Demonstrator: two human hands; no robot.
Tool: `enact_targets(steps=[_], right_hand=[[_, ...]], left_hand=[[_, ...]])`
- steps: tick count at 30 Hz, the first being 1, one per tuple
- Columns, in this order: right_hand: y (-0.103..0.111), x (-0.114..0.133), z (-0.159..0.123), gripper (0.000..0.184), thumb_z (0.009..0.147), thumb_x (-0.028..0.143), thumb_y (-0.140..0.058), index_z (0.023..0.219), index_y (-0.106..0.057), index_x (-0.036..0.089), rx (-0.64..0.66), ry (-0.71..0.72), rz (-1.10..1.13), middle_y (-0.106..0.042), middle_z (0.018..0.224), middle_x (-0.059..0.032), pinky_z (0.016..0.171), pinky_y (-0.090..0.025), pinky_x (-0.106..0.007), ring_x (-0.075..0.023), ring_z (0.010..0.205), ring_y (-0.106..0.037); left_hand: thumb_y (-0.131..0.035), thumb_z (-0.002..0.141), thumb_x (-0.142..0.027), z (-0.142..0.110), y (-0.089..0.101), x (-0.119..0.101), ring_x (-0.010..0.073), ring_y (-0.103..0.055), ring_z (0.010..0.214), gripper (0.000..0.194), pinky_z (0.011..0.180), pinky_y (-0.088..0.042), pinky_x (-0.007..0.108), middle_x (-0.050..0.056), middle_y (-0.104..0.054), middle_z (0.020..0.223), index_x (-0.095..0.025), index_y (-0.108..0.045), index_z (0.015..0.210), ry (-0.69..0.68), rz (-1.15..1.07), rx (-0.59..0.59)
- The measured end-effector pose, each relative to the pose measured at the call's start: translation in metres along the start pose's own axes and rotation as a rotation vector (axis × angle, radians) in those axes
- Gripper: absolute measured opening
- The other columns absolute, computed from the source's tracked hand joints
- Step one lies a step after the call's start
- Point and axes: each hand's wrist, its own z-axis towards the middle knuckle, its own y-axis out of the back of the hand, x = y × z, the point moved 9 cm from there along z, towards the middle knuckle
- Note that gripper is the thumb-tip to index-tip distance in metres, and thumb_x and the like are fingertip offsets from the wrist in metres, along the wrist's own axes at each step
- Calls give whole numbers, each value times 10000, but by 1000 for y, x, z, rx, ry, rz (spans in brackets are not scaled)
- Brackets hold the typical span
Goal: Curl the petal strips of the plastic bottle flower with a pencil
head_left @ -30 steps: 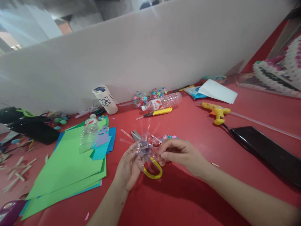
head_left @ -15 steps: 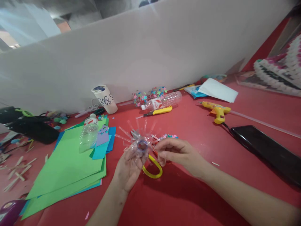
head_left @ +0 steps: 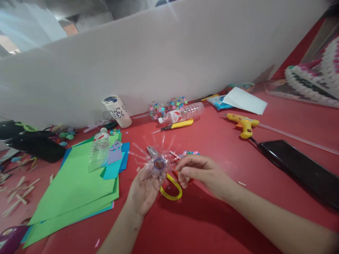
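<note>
My left hand (head_left: 145,190) grips a clear plastic bottle top (head_left: 159,164). Its cut strips fan outward like petals, and the round neck faces me. To the right, my right hand (head_left: 197,173) has its fingers curled, thumb against forefinger, beside the cut bottle's edge. Whatever sits in that pinch, if anything, is too small to make out. Beneath both hands lie scissors with a yellow handle (head_left: 171,197); their blade tips show above the bottle top. Behind my right hand is a small heap of star sequins (head_left: 189,153), partly covered.
At left, a clear bottle (head_left: 99,150) lies on green sheets (head_left: 74,180). Farther back are a white cup (head_left: 118,111), another bottle (head_left: 182,113) and a yellow cutter (head_left: 180,124). On the right are a yellow glue gun (head_left: 243,125), a black case (head_left: 299,171) and a white sheet (head_left: 245,100).
The view has shifted very slightly. My left hand and the cut bottle top stay almost in place, and my right hand keeps its curled pose with hardly any movement.
</note>
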Motion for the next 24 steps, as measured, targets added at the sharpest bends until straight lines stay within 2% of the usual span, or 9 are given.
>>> enact_targets(steps=[3, 8, 17, 24], right_hand=[[-2, -1, 0, 66, 761, 203, -611, 768, -634, 141, 12, -18, -1, -628, 626, -7, 562, -475, -223, -95, 574, -591], [-4, -3, 1, 75, 748, 206, -628, 722, -610, 138, 5, -29, -12, -622, 618, -4, 567, -476, -236, -92, 555, -580], [1, 0, 0, 106, 729, 207, -648, 679, -578, 147, -67, -5, -18, -600, 588, 19, 528, -459, -216, -77, 515, -556], [0, 1, 0, 104, 742, 202, -633, 679, -576, 141, -58, 0, -39, -602, 596, 12, 529, -464, -218, -77, 516, -559]], left_hand=[[-438, 775, -92, 1, 1, 1, 162, -628, 780, 306, 674, -504, 261, 78, -683, 871, -131, -594, 1035, 18, 4, 21], [-439, 766, -79, 0, 1, 1, 162, -633, 743, 241, 649, -509, 256, 75, -687, 824, -120, -633, 902, 18, -4, -11], [-394, 799, -76, -1, 0, 3, 153, -633, 722, 276, 644, -516, 266, 74, -689, 824, -111, -623, 948, 20, -13, -45], [-429, 783, -84, 0, 1, 4, 159, -632, 734, 244, 653, -513, 269, 72, -686, 830, -119, -628, 918, 20, -3, -49]])
